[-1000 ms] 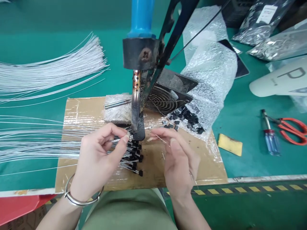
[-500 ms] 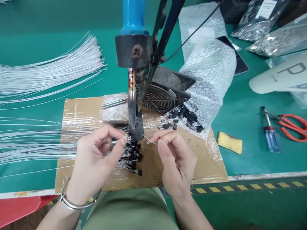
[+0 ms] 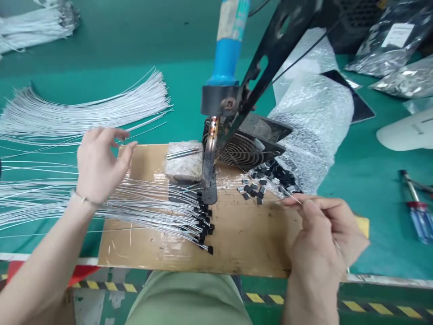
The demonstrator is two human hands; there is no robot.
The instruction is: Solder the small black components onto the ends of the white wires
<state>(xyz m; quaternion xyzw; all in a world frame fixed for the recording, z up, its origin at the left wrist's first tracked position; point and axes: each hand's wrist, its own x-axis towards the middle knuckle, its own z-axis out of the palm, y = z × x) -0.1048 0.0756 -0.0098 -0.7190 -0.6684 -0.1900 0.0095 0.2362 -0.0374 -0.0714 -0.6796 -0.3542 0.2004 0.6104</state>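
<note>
My left hand (image 3: 103,164) is over the white wires at the left, thumb and fingers apart, holding nothing. At the right, my right hand (image 3: 321,230) pinches a thin solder wire (image 3: 293,197), its tip near the small black connectors (image 3: 274,174). Between the hands, a row of white wires (image 3: 158,207) ends in black connectors (image 3: 204,221) on the cardboard (image 3: 243,243). Above them the soldering iron (image 3: 211,149) is held tip down in a black stand (image 3: 267,58).
A fan (image 3: 243,149) stands behind the iron, beside bubble wrap (image 3: 311,117). More white wires (image 3: 101,108) lie at the back left. A wrapped block (image 3: 183,164) sits on the cardboard. A screwdriver (image 3: 417,212) and a yellow sponge (image 3: 363,225) are at the right.
My left hand has moved left, away from the iron, and opened. My right hand has moved right with the solder wire. The view has shifted.
</note>
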